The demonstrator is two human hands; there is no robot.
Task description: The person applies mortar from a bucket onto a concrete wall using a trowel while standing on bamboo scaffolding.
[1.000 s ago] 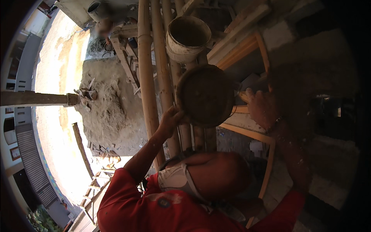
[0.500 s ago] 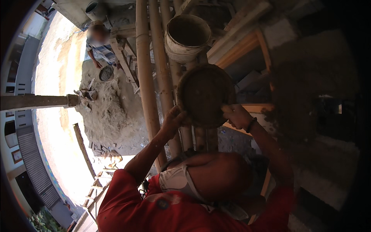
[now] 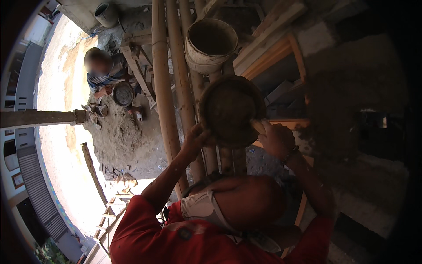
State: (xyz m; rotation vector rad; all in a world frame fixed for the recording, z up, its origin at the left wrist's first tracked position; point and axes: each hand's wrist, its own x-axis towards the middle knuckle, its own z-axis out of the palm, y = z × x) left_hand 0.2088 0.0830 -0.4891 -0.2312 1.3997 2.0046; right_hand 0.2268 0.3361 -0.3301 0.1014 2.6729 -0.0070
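Observation:
A round, dark basin (image 3: 232, 78) of wet grey mortar (image 3: 228, 108) rests on the bamboo poles (image 3: 161, 88) in front of me. My left hand (image 3: 194, 141) is closed on its near left rim. In my right hand (image 3: 278, 140), at the near right side, is a wooden-handled tool (image 3: 258, 126). Its far end is hidden in the mortar, so I cannot tell its exact kind. Just beyond the basin stands a mortar-stained white bucket (image 3: 210, 57), with grey material inside.
Below on the left, another person (image 3: 115, 70) holds a round basin (image 3: 123, 94) beside a sand pile (image 3: 116, 127). A wooden trestle (image 3: 140, 70) stands by the poles. To the right are an orange wooden frame (image 3: 300, 59) and dark walling. A grey bucket (image 3: 106, 15) sits far left.
The other person has straightened and lifted their basin toward me. My right hand has shifted slightly right and nearer with the tool. My left hand stays on the rim.

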